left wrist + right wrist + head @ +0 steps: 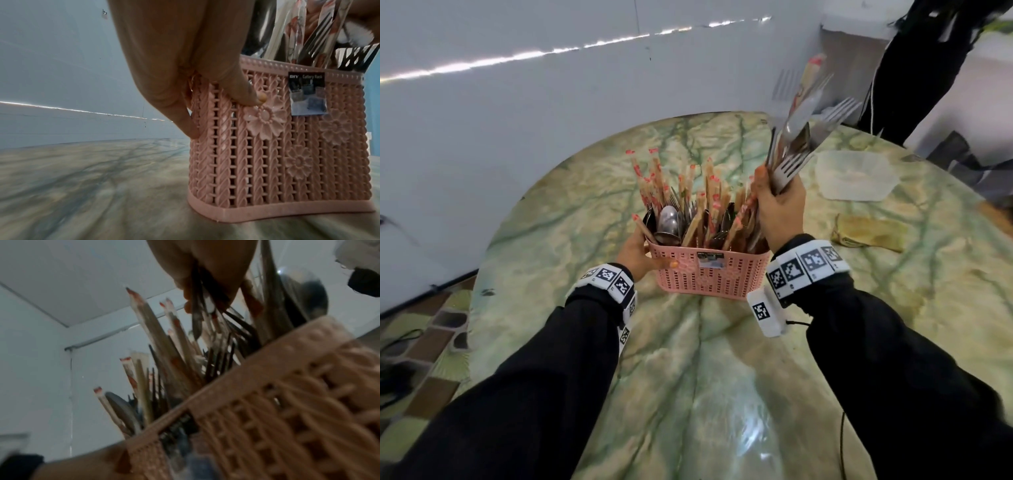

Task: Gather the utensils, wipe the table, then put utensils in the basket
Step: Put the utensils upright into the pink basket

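Our right hand (777, 205) grips the fork bundle (796, 150) upright, just above the basket (709, 274) right end; left hand (637, 250) clasps its left wall.

Left hand (635, 251) gripping (thumb forward), right hand (779, 212) fisted, raised

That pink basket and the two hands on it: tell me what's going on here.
A person is loading cutlery into the pink basket on the marble-patterned table. The left hand holds the basket's side, thumb on its front. The right hand holds a bundle of forks and spoons in its grip above the basket's right end. The basket already holds wrapped chopsticks, spoons and forks. A cloth lies to the right.
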### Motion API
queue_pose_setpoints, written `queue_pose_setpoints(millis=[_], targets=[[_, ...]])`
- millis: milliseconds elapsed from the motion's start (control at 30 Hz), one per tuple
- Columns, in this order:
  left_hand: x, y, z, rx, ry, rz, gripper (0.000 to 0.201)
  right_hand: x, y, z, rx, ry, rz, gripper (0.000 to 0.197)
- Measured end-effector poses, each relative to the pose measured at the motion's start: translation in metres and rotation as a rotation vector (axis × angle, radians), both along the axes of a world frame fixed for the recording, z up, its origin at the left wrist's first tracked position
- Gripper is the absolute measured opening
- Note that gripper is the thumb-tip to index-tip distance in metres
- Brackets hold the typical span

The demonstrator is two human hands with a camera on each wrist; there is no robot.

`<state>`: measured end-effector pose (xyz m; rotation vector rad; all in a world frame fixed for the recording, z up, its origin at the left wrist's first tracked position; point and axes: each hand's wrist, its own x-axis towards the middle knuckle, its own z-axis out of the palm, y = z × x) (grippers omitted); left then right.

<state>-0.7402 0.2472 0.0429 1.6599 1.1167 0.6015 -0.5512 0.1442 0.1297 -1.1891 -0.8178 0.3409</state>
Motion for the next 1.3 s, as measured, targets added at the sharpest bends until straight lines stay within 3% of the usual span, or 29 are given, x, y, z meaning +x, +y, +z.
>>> queue_pose_setpoints(millis=[167, 367, 600, 700, 867, 1033, 1167, 1300], targets=[[-0.001, 0.003, -0.002, -0.013, -0.024, 0.013, 0.075, 0.005, 0.012, -0.009, -0.011, -0.013, -0.117, 0.019], [-0.002, 0.003, -0.004, 0.014, -0.038, -0.020, 0.078, -0.001, 0.017, -0.029, -0.014, -0.068, -0.107, 0.012], [-0.001, 0.003, -0.004, -0.003, -0.061, -0.036, 0.081, -0.003, 0.011, -0.031, -0.098, -0.151, -0.019, 0.041], [-0.002, 0.003, -0.004, 0.006, -0.069, -0.037, 0.082, -0.001, 0.007, -0.029, -0.097, -0.148, 0.083, 0.017], [-0.002, 0.005, -0.005, 0.014, -0.051, -0.025, 0.072, 0.015, 0.002, -0.018, -0.162, -0.193, 0.157, 0.061], [-0.001, 0.004, -0.004, -0.002, -0.082, -0.036, 0.082, 0.036, -0.001, -0.003, -0.408, -0.261, 0.279, 0.079], [-0.002, 0.006, -0.007, 0.012, -0.070, -0.040, 0.084, 0.046, -0.004, 0.011, -0.547, -0.355, 0.332, 0.074], [-0.002, 0.006, -0.008, 0.031, -0.052, -0.035, 0.082, 0.043, -0.009, 0.009, -0.553, -0.509, 0.219, 0.054]])
